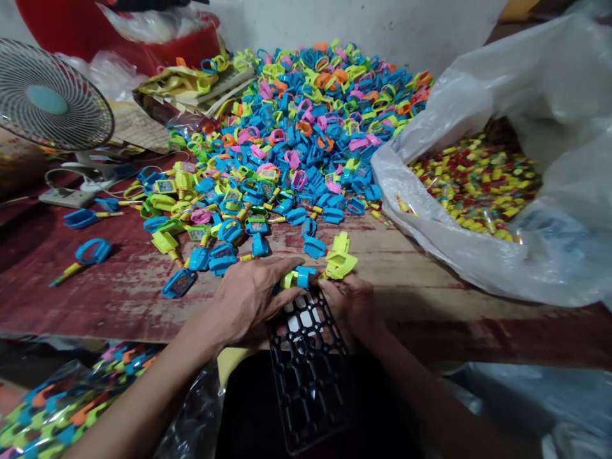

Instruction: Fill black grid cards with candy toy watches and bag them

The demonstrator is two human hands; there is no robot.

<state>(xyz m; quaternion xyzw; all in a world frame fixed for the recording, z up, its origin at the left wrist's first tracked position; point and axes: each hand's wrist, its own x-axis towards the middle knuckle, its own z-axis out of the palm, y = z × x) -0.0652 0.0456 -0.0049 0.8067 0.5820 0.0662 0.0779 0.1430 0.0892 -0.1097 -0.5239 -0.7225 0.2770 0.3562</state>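
Note:
My left hand (pixel 251 290) is closed with thumb and fingers around a blue toy watch (pixel 306 276), and a bit of yellow-green plastic shows beside it. A yellow-green toy watch (pixel 340 260) sticks up from my right hand (pixel 358 309), whose fingers are closed at its lower end; a small reddish-yellow piece shows between the hands. Below them a black grid tray (pixel 310 376) slopes from the table edge down over my lap. Its top end lies under my fingers, with white patches showing through some cells. The fingertips of my right hand are partly hidden.
A large heap of coloured toy watches (pixel 306 134) covers the back of the wooden table (pixel 406 261). At right stands a plastic bag (pixel 482 255) of small yellow and red pieces (pixel 478 185). A fan (pixel 48 99) stands left. Below the table lies a bag of more watches (pixel 62 414).

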